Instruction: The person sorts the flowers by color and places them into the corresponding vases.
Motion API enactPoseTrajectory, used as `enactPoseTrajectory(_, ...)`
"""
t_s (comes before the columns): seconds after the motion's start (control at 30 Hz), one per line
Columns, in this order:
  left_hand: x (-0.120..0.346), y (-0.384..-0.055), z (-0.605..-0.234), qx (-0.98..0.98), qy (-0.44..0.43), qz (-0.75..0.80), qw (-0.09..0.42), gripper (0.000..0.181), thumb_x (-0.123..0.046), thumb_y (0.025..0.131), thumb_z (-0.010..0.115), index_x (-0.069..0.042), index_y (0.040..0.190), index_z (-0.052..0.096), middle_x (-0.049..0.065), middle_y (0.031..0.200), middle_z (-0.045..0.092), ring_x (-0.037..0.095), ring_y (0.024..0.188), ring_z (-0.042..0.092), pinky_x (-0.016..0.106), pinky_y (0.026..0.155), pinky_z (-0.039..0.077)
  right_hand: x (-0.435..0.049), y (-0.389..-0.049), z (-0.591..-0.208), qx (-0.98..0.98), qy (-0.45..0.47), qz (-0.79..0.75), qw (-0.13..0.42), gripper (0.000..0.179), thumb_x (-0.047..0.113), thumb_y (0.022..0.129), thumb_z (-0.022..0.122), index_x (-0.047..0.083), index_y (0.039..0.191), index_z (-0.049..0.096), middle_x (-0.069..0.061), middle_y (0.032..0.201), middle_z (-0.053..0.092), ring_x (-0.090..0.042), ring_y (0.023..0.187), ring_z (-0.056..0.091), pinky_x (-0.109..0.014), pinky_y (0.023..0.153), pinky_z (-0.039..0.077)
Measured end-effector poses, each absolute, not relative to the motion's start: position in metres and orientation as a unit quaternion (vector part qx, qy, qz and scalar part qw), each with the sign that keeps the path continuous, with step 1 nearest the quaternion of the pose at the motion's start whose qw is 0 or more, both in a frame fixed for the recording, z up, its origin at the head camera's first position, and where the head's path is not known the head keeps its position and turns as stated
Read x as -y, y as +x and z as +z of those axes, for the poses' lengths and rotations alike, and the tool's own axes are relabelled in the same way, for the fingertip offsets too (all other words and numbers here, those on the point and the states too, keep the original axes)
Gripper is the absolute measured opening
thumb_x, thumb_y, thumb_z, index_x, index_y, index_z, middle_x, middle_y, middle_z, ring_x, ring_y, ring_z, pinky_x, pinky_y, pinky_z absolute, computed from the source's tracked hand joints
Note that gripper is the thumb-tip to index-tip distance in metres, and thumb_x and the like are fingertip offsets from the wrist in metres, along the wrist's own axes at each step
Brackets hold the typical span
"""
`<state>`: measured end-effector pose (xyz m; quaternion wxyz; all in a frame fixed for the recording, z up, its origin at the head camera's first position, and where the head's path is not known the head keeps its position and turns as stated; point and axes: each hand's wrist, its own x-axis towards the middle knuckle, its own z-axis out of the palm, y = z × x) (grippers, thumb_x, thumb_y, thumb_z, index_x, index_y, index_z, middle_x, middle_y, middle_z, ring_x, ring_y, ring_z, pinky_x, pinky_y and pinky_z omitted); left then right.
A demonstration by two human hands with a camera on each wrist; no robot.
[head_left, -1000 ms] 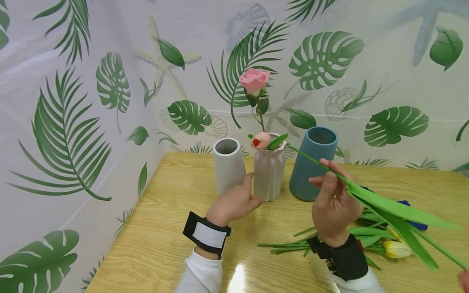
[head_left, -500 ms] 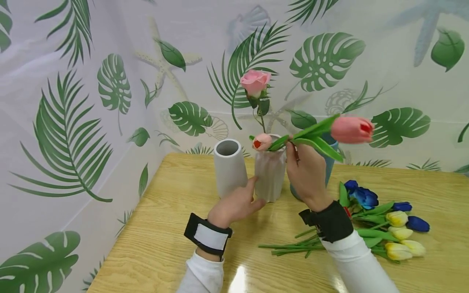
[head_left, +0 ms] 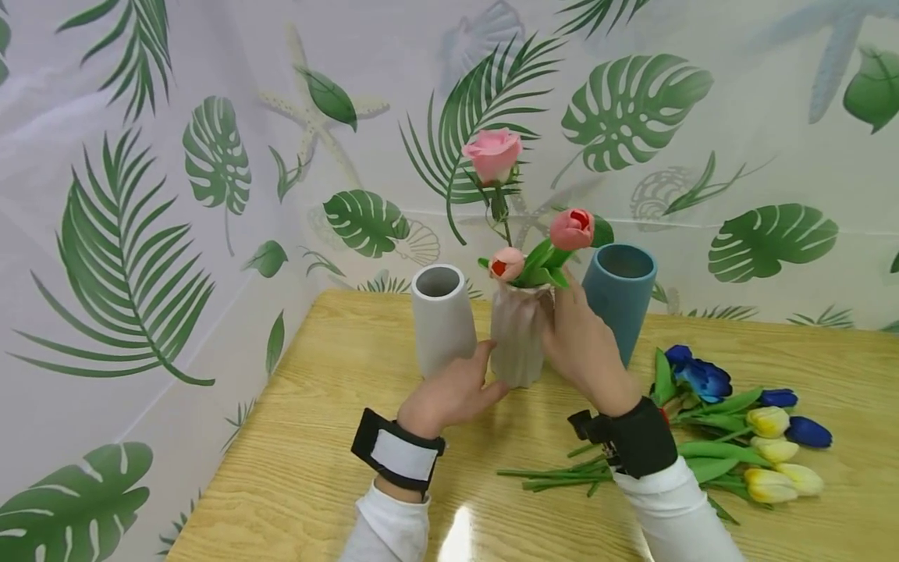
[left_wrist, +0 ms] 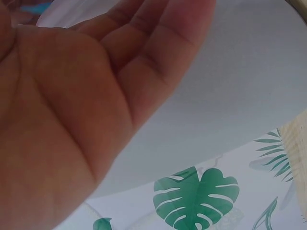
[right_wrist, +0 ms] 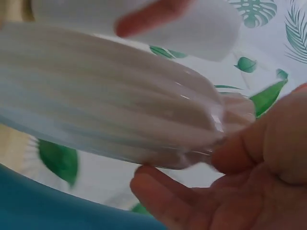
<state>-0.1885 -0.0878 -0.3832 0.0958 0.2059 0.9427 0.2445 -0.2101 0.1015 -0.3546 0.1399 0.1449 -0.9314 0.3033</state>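
The ribbed vase [head_left: 518, 336] stood upright on the tabletop [head_left: 302, 468], just left of the right-hand grip [head_left: 588, 343], its long axis vertical, with the upper pink tulip [head_left: 572, 229] leaning right over the rim, above that grip's fingertips; the right hand was the nearer to the mouth, while the left-hand grip [head_left: 449, 394] lay low by the base on the other side. The right fingers touched the neck, though I could not tell whether they held it or merely rested there; the left fingers were loosely extended and wrapped round nothing. There were three vases: the ribbed one in the middle, one white vase [head_left: 444, 332] to its left and one blue vase [head_left: 627, 300] to its right. The ribbed one carried one pink rose [head_left: 493, 156] and two pink tulips, the lower tulip [head_left: 507, 264] facing left. Near the right forearm lay four yellow tulips [head_left: 770, 485], two blue tulips [head_left: 810, 432] and at least one wide blue bloom [head_left: 708, 382]
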Motion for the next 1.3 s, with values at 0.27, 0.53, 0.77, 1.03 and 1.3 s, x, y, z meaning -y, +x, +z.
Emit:
enactPoseTrajectory(0.27,0.086,-0.187,-0.384,-0.946,0.213,0.227,0.087,0.067,-0.031,0.100,0.059,-0.002,0.153,0.029,0.018,0.109,0.070,0.021,0.090,0.070,0.030,0.073,0.054,-0.110,-0.195,-0.411,0.928,0.157,0.337,0.029,0.074,0.013,0.103,0.045,-0.002,0.157,-0.004,-0.036,0.133,0.049,-0.025,0.052,0.052,-0.031,0.045,0.032)
enactPoseTrajectory(0.53,0.086,-0.183,-0.386,-0.946,0.212,0.228,0.093,0.066,-0.032,0.100,0.058,-0.002,0.152,0.030,0.019,0.114,0.069,0.020,0.090,0.069,0.030,0.073,0.053,-0.133,-0.185,-0.416,0.933,0.190,0.294,-0.082,0.048,0.014,0.100,0.056,-0.009,0.140,0.044,-0.023,0.107,0.068,-0.020,0.071,0.066,-0.034,0.059,0.048)
enactPoseTrajectory(0.77,0.086,-0.184,-0.385,-0.945,0.207,0.233,0.099,0.064,-0.031,0.101,0.057,-0.002,0.152,0.031,0.019,0.117,0.068,0.019,0.090,0.069,0.030,0.073,0.052,-0.145,-0.187,-0.410,0.932,0.181,0.265,-0.167,0.030,0.018,0.097,0.062,-0.003,0.118,0.061,-0.007,0.087,0.066,-0.018,0.070,0.060,-0.036,0.062,0.050)
enactPoseTrajectory(1.03,0.085,-0.185,-0.386,-0.946,0.208,0.225,0.105,0.062,-0.032,0.101,0.057,-0.002,0.150,0.033,0.020,0.116,0.068,0.017,0.085,0.068,0.028,0.070,0.052,-0.155,-0.186,-0.409,0.907,0.186,0.271,-0.264,0.029,0.012,0.083,0.076,0.007,0.108,0.064,-0.004,0.081,0.060,-0.018,0.066,0.052,-0.035,0.059,0.042)
enactPoseTrajectory(1.3,0.084,-0.186,-0.386,-0.947,0.213,0.219,0.095,0.061,-0.032,0.101,0.057,-0.002,0.149,0.035,0.019,0.122,0.067,0.021,0.097,0.069,0.031,0.077,0.054,-0.157,-0.184,-0.424,0.891,0.260,0.275,-0.251,0.018,-0.002,0.074,0.076,0.010,0.082,0.066,0.002,0.071,0.055,-0.013,0.059,0.045,-0.030,0.055,0.038)
